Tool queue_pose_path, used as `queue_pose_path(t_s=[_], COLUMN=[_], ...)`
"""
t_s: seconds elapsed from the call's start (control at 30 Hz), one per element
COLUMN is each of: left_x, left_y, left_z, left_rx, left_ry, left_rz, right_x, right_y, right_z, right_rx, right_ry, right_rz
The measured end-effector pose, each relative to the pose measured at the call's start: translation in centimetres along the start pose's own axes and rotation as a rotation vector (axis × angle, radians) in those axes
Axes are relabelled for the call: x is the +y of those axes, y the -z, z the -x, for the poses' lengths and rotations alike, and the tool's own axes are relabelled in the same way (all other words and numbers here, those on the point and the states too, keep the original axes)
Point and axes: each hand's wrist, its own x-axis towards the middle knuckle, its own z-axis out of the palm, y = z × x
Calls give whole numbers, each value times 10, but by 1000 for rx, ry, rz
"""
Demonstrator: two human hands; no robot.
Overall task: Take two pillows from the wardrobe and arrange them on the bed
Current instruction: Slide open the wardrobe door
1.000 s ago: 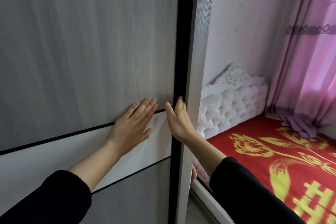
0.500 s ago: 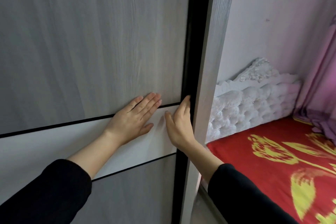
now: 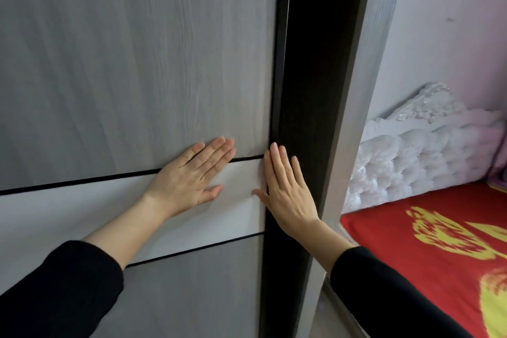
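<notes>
A grey wood-grain sliding wardrobe door (image 3: 123, 68) with a white band across it fills the left of the head view. My left hand (image 3: 192, 175) lies flat on the door, fingers spread over the band's upper black line. My right hand (image 3: 285, 189) rests flat at the door's right edge, fingers over the dark gap (image 3: 315, 77) between door and wardrobe side panel (image 3: 362, 118). Both hands hold nothing. The bed (image 3: 428, 250) with a red and yellow cover lies at the lower right. No pillows are visible; the wardrobe's inside is dark.
A white tufted headboard (image 3: 417, 162) stands against the pale wall (image 3: 452, 22) behind the bed. The wardrobe's side panel separates me from the bed. A strip of floor shows between the wardrobe's base and the bed.
The door has slid left and the dark gap beside it has widened. My right hand has turned flatter against the door's edge. The view has shifted, and the pink curtain has left the frame.
</notes>
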Motion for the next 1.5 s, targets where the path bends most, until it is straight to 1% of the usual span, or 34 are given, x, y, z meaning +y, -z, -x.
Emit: queue_pose_path(t_s=[0.07, 0.17, 0.3, 0.43, 0.6, 0.87, 1.07, 1.2, 1.4, 1.5], left_x=[-10, -26, -48, -68, -98, -150, -191, -210, -241, -254], left_y=[1, 3, 10, 13, 12, 9, 11, 12, 17, 21], left_z=[14, 37, 68, 103, 146, 217, 267, 301, 347, 369], left_rx=[-23, -59, -96, -136, -138, -124, -132, -133, -144, -165], left_ry=[3, 14, 56, 124, 154, 146, 135, 166, 192, 219], left_rz=[-17, -27, -35, 3, 17, 54, 2, -24, 0, 7], right_x=[-9, -27, -54, -84, -137, -231, -295, -333, -386, -404], right_y=[-1, -3, -6, -5, 3, 11, 17, 20, 32, 39], right_z=[-6, -15, -25, -35, -43, -55, -67, -76, -86, -92], right_rx=[19, 45, 108, 126, 135, 147, 139, 135, 142, 112], right_ry=[116, 212, 297, 378, 389, 328, 324, 326, 373, 429], right_rz=[89, 164, 161, 153, 197, 205, 191, 174, 112, 77])
